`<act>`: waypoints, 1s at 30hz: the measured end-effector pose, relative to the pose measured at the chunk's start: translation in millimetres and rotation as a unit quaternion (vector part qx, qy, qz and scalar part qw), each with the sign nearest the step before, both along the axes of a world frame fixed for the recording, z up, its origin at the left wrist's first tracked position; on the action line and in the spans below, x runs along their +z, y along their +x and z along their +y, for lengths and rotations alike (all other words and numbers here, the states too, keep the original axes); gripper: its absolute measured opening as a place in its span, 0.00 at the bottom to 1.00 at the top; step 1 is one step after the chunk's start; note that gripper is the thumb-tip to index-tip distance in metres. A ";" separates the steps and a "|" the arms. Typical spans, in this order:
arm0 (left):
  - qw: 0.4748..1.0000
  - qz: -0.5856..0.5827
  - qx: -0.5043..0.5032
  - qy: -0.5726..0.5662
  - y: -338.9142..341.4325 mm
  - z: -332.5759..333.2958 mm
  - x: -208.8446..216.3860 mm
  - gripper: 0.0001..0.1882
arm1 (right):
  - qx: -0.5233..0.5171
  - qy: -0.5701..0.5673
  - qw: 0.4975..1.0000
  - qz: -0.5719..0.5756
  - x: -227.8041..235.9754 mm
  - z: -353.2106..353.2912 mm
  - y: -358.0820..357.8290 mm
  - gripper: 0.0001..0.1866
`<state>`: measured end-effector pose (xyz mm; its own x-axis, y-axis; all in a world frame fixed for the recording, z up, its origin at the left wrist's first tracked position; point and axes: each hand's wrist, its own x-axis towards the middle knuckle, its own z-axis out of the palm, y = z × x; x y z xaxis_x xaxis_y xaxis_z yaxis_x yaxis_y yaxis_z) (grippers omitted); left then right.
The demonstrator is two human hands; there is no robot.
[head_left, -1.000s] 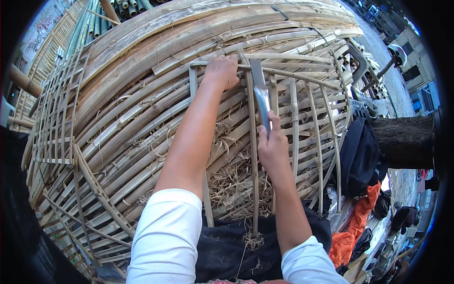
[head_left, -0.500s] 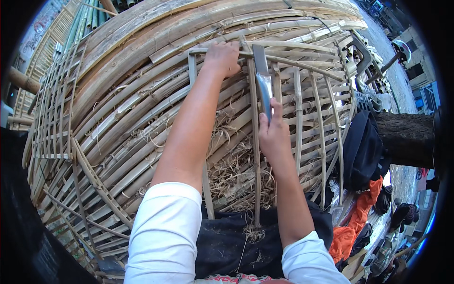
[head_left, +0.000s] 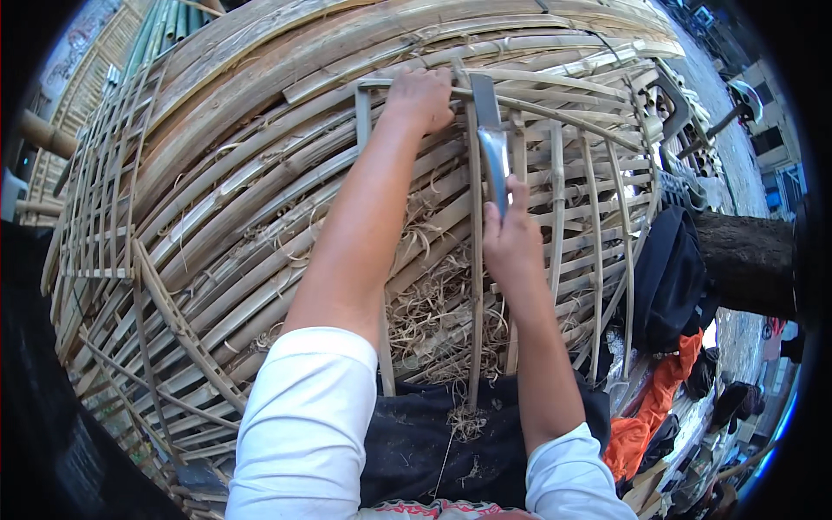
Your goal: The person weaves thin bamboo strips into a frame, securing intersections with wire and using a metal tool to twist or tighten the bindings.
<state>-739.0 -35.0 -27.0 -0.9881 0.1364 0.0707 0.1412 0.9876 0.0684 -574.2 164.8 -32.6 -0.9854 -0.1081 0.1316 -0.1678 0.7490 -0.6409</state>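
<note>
My left hand (head_left: 420, 100) is closed around the far crossbar of a bamboo-slat frame (head_left: 557, 195), near its left corner. Long upright slats of this frame run back toward me, with one vertical slat (head_left: 476, 260) in the middle. In my right hand (head_left: 516, 247) is a knife with a broad, flat grey blade (head_left: 486, 104), a shiny metal collar and a blue handle. Its blade points away from me, over the crossbar beside the middle slat. Whether the edge touches the bamboo I cannot tell.
Split bamboo lengths (head_left: 260, 95) are stacked beneath and beyond, with curled shavings (head_left: 442, 303) among them. A bamboo lattice (head_left: 108, 186) leans at left. Black cloth (head_left: 416, 442) covers my lap. Dark and orange clothing (head_left: 663, 390) hangs at right by a log (head_left: 745, 260).
Both hands, the knife and the frame sit slightly further right in view. The grip on crossbar and knife is unchanged.
</note>
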 end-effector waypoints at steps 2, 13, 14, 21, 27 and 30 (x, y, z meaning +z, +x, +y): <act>1.000 0.016 -0.017 0.006 3.3 5.5 -7.7 0.23 | -0.024 -0.019 0.998 -0.060 16.5 5.1 2.9 0.21; 0.998 0.048 -0.023 0.016 4.9 3.9 -11.8 0.22 | 0.004 0.025 1.000 -0.007 -11.8 3.2 5.6 0.22; 0.999 0.041 -0.026 -0.002 -1.0 7.7 -7.2 0.22 | 0.006 0.025 1.000 -0.002 -3.4 2.7 1.3 0.22; 0.999 0.035 -0.023 0.001 3.3 -4.8 -8.8 0.21 | -0.031 -0.136 0.987 -0.077 50.6 -1.8 14.7 0.21; 0.998 0.051 -0.027 0.032 1.0 5.6 -7.3 0.19 | 0.015 0.042 0.999 -0.031 -10.0 3.4 7.8 0.25; 0.998 0.044 -0.037 0.038 4.8 12.6 -2.5 0.25 | -0.010 -0.045 0.997 -0.067 12.7 8.4 18.8 0.24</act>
